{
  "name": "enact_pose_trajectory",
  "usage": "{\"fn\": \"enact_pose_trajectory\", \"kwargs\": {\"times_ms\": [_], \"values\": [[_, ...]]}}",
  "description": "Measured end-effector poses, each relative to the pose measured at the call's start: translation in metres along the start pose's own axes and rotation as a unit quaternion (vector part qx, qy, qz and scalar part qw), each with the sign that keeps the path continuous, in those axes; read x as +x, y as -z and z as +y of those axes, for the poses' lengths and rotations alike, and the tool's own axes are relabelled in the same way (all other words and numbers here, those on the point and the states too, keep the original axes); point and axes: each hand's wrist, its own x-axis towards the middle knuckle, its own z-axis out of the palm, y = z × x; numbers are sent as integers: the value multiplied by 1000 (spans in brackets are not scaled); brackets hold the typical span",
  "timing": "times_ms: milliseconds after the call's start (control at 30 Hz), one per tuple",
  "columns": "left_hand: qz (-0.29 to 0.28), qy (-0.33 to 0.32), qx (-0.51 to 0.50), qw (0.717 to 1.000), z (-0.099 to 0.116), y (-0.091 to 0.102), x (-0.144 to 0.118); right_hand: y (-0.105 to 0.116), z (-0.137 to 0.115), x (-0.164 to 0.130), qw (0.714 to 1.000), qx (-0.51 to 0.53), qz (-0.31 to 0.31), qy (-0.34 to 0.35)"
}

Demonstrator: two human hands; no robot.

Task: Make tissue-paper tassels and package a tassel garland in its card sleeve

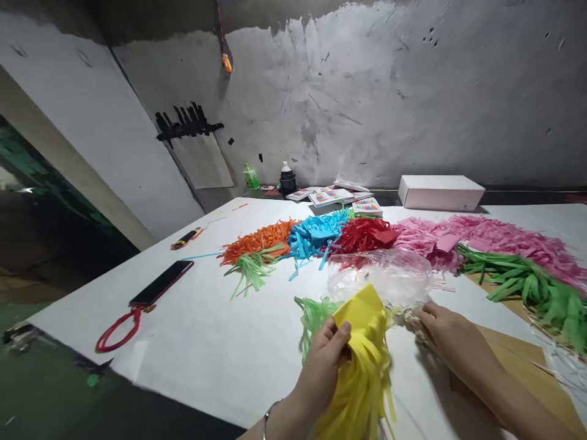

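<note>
My left hand [326,360] grips a yellow tissue-paper tassel [362,351] near its uncut top band, thumb in front, and the cut strips hang down. Farther right, the curled fingers of my right hand [443,333] close on a pale, stringy bunch [408,319], whose exact kind I cannot make out. Just beyond that bunch is a clear plastic bag [380,275]. A light green tassel [316,315] lies partly hidden behind the yellow one.
Piles of orange [261,239], blue [316,233], red [364,235] and pink fringed paper [504,241] line the white table [197,360]. Green tassels [527,281] lie at right by brown card [527,366]. A phone [162,282], cutter [186,238] and white box [440,192] also stand or lie around.
</note>
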Motion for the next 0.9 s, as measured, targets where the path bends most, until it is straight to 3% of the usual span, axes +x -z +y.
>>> {"fn": "enact_pose_trajectory", "kwargs": {"times_ms": [167, 267, 367, 433, 567, 633, 733, 800, 900], "values": [[-51, -7, -3, 999, -15, -4, -10, 29, -101, 1, 984, 78, 127, 96], [-42, -12, 33, 999, -21, -4, -18, 28, -130, 2, 980, 88, 150, 101], [-50, 10, 2, 999, -26, 1, -22, 24, -127, 0, 968, 197, 154, 17], [-65, 20, -22, 997, -28, 4, -24, 24, -119, -2, 944, 298, 133, -56], [-72, 14, -5, 997, -29, 7, -24, 26, -108, -2, 879, 452, 27, -146], [-67, 7, 20, 998, -28, 6, -24, 26, -108, -2, 864, 475, -4, -168], [-79, 9, 18, 997, -26, 4, -24, 25, -110, -6, 880, 440, 39, -175], [-86, 5, 10, 996, -26, 2, -24, 26, -113, -8, 912, 382, 87, -121], [-76, -18, 33, 996, -28, 2, -23, 27, -117, -8, 946, 303, 110, -11]]}}
